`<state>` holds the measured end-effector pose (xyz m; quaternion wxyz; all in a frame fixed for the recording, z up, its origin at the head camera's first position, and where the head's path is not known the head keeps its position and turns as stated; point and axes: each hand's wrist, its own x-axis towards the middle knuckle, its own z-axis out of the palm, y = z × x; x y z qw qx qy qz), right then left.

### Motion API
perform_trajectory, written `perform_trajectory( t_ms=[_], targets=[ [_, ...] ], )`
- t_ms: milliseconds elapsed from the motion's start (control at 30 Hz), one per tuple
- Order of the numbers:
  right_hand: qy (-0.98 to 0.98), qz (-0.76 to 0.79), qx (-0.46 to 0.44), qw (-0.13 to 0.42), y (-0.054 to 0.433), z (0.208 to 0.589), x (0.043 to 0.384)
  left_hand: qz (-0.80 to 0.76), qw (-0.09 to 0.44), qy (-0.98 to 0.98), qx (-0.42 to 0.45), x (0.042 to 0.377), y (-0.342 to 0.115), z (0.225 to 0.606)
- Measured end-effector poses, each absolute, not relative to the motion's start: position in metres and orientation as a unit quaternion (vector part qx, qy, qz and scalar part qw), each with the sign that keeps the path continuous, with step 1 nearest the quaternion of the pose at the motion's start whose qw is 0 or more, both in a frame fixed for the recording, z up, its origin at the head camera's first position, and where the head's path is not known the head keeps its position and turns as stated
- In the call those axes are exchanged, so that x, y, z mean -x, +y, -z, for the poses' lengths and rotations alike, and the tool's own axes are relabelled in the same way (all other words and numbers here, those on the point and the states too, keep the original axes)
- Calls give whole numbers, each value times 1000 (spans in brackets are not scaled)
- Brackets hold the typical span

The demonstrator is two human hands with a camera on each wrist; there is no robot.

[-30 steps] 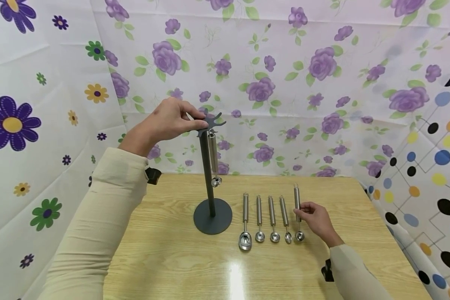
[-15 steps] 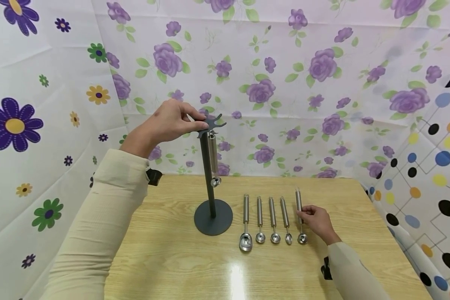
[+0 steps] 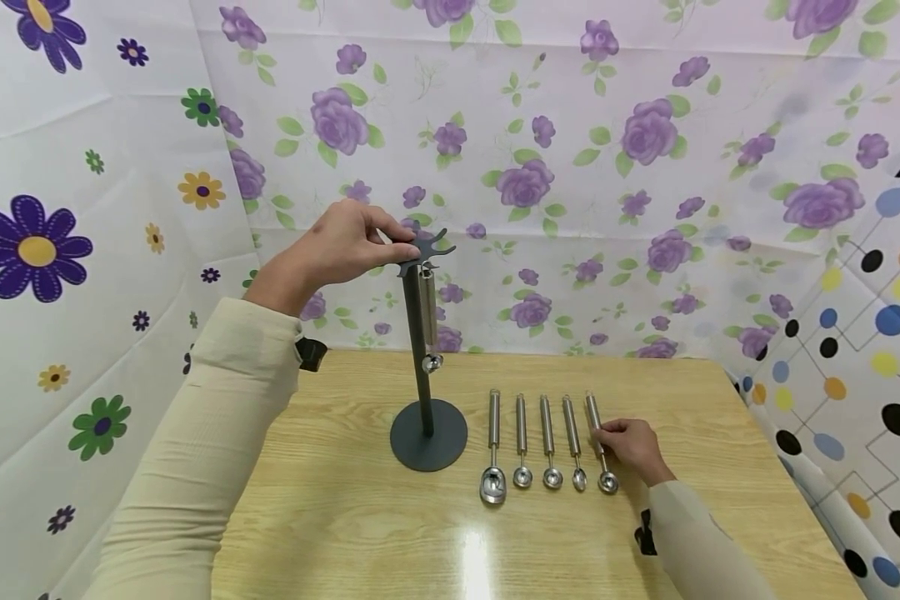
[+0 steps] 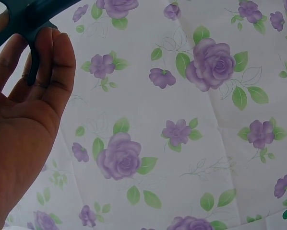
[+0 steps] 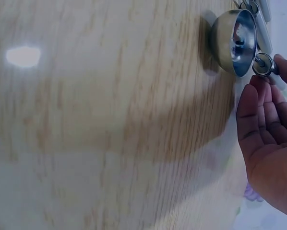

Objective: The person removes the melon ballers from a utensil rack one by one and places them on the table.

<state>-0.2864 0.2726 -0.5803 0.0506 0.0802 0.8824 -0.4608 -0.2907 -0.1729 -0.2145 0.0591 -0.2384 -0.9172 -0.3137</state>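
In the head view my left hand [image 3: 348, 246] pinches the hooked top of a dark grey utensil stand [image 3: 421, 358]. The left wrist view shows that hand [image 4: 33, 115] with its fingers around an arm of the hooked top [image 4: 32, 60]. One steel scoop [image 3: 429, 308] hangs from a hook, bowl down. Lower right, my right hand [image 3: 633, 450] pinches the handle of the rightmost steel melon baller [image 3: 608, 482]. Close up in the right wrist view, its round bowl [image 5: 225, 40] is by the tabletop; whether it touches is unclear. The right fingertips [image 5: 249, 98] meet at the handle.
Left of the held melon baller lie several steel utensils in a row: a large ice cream scoop [image 3: 493, 483], two round-bowled scoops, and a narrow oval one [image 3: 580, 477]. The stand's round base [image 3: 429, 454] rests on the wooden table [image 3: 360, 533]. Patterned cloths [image 3: 570, 167] enclose it.
My right hand has lowered the melon baller's handle end and brought it slightly nearer the table's front, now slanting beside the row. My left hand stays on the stand.
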Motion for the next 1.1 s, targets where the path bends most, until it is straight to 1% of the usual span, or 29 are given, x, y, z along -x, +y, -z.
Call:
perform_trajectory(
  t_ms=[633, 933, 1100],
  targets=[
    [899, 428, -74, 60, 265, 578, 286, 311, 59, -919, 235, 290, -173, 214],
    [912, 402, -64, 47, 262, 578, 286, 309, 62, -919, 237, 290, -173, 214],
    [909, 409, -63, 40, 262, 567, 281, 310, 57, -921, 231, 288, -174, 214]
  ],
)
